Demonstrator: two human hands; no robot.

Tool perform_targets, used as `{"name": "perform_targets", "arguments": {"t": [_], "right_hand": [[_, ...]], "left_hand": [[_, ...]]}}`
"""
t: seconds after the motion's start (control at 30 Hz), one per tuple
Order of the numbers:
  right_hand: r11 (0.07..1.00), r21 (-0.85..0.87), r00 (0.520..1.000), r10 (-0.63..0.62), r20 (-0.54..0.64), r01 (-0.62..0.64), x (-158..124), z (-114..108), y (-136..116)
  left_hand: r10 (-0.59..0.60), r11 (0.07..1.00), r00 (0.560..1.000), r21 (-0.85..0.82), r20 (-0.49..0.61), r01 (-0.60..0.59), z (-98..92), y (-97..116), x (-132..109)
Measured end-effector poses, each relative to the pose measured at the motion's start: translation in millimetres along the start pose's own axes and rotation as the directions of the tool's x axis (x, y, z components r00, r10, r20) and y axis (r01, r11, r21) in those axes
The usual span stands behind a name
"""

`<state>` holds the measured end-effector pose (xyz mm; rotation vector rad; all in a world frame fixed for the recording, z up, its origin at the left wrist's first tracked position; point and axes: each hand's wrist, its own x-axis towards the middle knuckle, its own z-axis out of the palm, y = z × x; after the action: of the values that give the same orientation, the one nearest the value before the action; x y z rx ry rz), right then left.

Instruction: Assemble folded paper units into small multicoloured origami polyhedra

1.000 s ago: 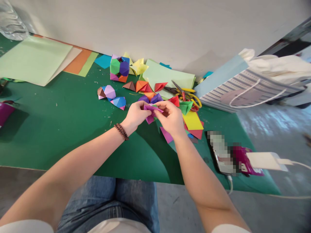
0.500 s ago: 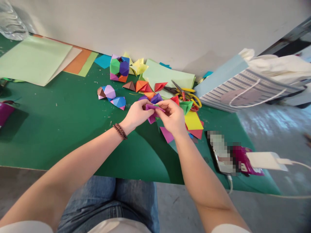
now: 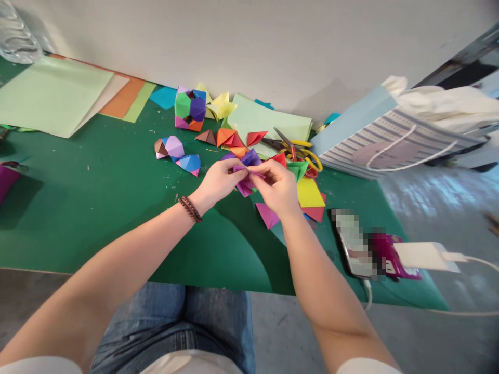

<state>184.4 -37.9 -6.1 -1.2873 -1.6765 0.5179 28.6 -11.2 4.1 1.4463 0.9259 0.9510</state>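
Between the fingertips of both hands is a folded piece of purple paper (image 3: 245, 186). My left hand (image 3: 222, 181) pinches its left side, and my right hand (image 3: 277, 184) pinches the right side close by. The fingers cover part of the folds. Just behind the hands lie folded paper units in dark purple (image 3: 251, 157), orange (image 3: 224, 136) and red (image 3: 256, 137). To the left sit joined blue, lilac and brown paper pieces (image 3: 174, 147). A many-coloured paper ball (image 3: 190, 108) stands farther back. Beside my right hand are a green folded piece (image 3: 298, 170) and yellow paper (image 3: 311, 193).
Yellow-handled scissors (image 3: 307, 155) lie behind my right hand, near a striped paper bag (image 3: 358, 137). A phone (image 3: 353, 244) with a cable and a white charger (image 3: 421, 256) are at the right. Paper sheets (image 3: 54, 96) and a clear bottle (image 3: 17, 36) are at back left.
The purple paper has shifted slightly and its lower folds look more spread between the fingers. Both hands keep their pinch. The whole view has moved a little.
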Motion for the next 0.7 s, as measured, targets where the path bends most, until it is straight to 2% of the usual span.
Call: {"name": "perform_targets", "arguments": {"t": [0.13, 0.3, 0.57, 0.7], "right_hand": [[0.981, -0.141, 0.990, -0.127, 0.066, 0.136, 1, -6, -2], [0.920, -0.274, 0.957, -0.247, 0.151, 0.281, 3, -12, -3], [0.844, -0.414, 0.934, -0.259, 0.245, 0.342, 2, -19, -5], [0.814, -0.441, 0.921, -0.281, 0.268, 0.377, 1, -20, -7]], "left_hand": [[-0.133, 0.983, 0.990, -0.123, 0.044, 0.137, 1.4, 2, -1], [-0.205, 0.954, 0.973, -0.202, 0.105, 0.223, 2.3, -1, 1], [-0.269, 0.916, 0.952, -0.265, 0.149, 0.301, 2.3, 3, 1], [-0.286, 0.911, 0.952, -0.278, 0.108, 0.305, 3.0, 6, 1]]}}
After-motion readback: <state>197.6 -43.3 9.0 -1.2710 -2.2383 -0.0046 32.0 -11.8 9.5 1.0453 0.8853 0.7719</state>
